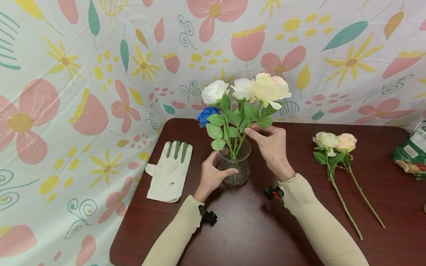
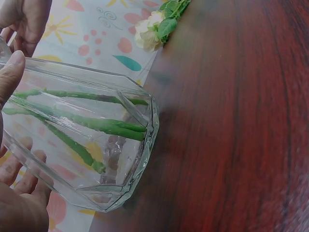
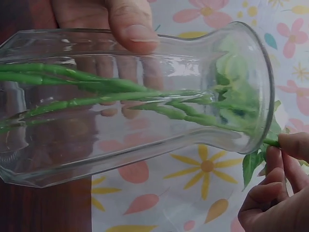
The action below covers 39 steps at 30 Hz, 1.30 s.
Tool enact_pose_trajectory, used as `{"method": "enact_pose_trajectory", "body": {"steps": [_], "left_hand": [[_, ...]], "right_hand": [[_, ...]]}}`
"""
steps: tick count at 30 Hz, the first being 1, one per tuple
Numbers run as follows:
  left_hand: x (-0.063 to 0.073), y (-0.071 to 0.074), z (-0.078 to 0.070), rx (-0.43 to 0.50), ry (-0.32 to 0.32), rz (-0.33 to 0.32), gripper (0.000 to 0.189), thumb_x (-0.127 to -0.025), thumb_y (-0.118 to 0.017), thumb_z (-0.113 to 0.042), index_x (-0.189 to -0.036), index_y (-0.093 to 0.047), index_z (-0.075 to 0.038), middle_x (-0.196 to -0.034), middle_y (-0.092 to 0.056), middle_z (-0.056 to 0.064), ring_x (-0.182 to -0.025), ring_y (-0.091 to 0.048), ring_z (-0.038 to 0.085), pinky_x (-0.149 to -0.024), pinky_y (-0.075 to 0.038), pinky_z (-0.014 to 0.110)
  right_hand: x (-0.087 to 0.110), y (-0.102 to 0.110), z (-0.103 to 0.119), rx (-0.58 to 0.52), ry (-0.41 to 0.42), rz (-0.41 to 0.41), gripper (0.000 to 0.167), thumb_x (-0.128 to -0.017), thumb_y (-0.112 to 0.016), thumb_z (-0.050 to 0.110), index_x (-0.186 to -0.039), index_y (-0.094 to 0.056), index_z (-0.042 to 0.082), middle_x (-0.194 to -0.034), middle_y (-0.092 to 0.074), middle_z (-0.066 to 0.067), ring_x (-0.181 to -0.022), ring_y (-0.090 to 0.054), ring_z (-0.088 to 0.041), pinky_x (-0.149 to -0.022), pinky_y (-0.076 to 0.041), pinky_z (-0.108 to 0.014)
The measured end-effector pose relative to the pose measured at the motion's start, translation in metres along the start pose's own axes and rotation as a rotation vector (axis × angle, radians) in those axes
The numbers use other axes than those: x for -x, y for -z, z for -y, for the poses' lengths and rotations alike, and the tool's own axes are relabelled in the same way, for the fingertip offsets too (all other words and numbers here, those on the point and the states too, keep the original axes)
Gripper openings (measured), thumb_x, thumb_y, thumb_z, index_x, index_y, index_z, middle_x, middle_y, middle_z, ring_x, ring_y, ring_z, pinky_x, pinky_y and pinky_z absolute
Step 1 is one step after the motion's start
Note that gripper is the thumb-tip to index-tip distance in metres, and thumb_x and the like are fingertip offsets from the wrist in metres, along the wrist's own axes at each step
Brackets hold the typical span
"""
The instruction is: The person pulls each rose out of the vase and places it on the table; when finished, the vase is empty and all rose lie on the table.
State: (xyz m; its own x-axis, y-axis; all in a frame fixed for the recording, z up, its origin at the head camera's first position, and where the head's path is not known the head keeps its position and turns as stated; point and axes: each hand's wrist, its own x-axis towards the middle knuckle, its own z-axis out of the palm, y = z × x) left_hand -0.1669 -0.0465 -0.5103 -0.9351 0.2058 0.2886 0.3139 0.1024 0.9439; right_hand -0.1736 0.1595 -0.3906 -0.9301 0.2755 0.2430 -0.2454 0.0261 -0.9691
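A clear glass vase (image 1: 242, 173) stands on the table, with several green stems (image 3: 116, 86) inside it. My left hand (image 1: 212, 174) holds the vase by its side, thumb in front and fingers round the back. Just above the rim, my right hand (image 1: 273, 146) pinches a rose stem (image 3: 272, 142) between thumb and fingers. Over the vase rise a white rose (image 1: 214, 92), a second white rose (image 1: 242, 89), a large pale yellow rose (image 1: 270, 89) and a blue rose (image 1: 207, 116) lower at the left. Green leaves (image 1: 233, 118) crowd below the blooms and partly hide the stems.
A white glove with grey-green fingers (image 1: 169, 173) lies left of the vase on the dark red-brown table (image 1: 239, 229). Two cut roses, one cream (image 1: 326, 140) and one peach (image 1: 347, 142), lie at the right. Beyond them is a green-and-white bag (image 1: 412, 151). A floral cloth (image 1: 126, 66) hangs behind.
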Motion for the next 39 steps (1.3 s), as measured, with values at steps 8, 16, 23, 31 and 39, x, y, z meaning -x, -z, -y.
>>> {"method": "enact_pose_trajectory", "body": {"steps": [8,16,23,31,39], "left_hand": [[0.000,0.000,-0.001,0.000,0.006,0.000,0.074,-0.079,-0.101,-0.034,-0.144,-0.069,-0.017,-0.141,-0.074,0.011,-0.136,-0.069,0.033,-0.121,-0.053,0.054],[0.001,0.001,0.001,-0.002,0.001,0.001,0.081,-0.078,-0.100,-0.046,-0.145,-0.068,-0.015,-0.141,-0.074,0.012,-0.137,-0.068,0.037,-0.120,-0.053,0.056],[0.001,0.001,0.000,-0.020,0.008,-0.007,0.077,-0.078,-0.101,-0.043,-0.143,-0.069,-0.017,-0.140,-0.074,0.012,-0.134,-0.069,0.035,-0.118,-0.054,0.058],[0.000,0.001,-0.002,-0.025,0.001,-0.005,0.082,-0.077,-0.098,-0.054,-0.143,-0.069,-0.015,-0.139,-0.075,0.013,-0.134,-0.069,0.035,-0.118,-0.054,0.058],[0.001,0.001,0.000,-0.029,0.006,-0.001,0.090,-0.075,-0.095,-0.065,-0.144,-0.068,-0.012,-0.140,-0.074,0.015,-0.134,-0.068,0.039,-0.118,-0.054,0.059]], "right_hand": [[0.000,0.005,0.005,-0.023,0.031,-0.006,0.005,-0.095,-0.085,0.010,-0.095,-0.086,0.004,-0.084,-0.079,0.014,-0.088,-0.073,-0.010,-0.078,-0.058,-0.021],[0.001,0.010,0.014,-0.133,0.067,-0.022,0.006,-0.094,-0.085,0.005,-0.091,-0.087,0.010,-0.086,-0.081,0.006,-0.087,-0.074,-0.013,-0.082,-0.060,-0.024],[-0.001,0.014,0.023,-0.220,0.134,-0.074,0.008,-0.092,-0.084,-0.004,-0.088,-0.085,0.003,-0.081,-0.081,0.006,-0.082,-0.074,-0.009,-0.080,-0.060,-0.023],[-0.002,0.020,0.032,-0.265,0.165,-0.139,0.008,-0.091,-0.081,-0.008,-0.087,-0.084,-0.002,-0.079,-0.080,0.003,-0.080,-0.073,-0.012,-0.079,-0.057,-0.027],[-0.002,0.024,0.038,-0.367,0.207,-0.146,0.009,-0.090,-0.079,-0.013,-0.087,-0.083,-0.005,-0.081,-0.081,-0.001,-0.083,-0.073,-0.016,-0.083,-0.060,-0.030]]}}
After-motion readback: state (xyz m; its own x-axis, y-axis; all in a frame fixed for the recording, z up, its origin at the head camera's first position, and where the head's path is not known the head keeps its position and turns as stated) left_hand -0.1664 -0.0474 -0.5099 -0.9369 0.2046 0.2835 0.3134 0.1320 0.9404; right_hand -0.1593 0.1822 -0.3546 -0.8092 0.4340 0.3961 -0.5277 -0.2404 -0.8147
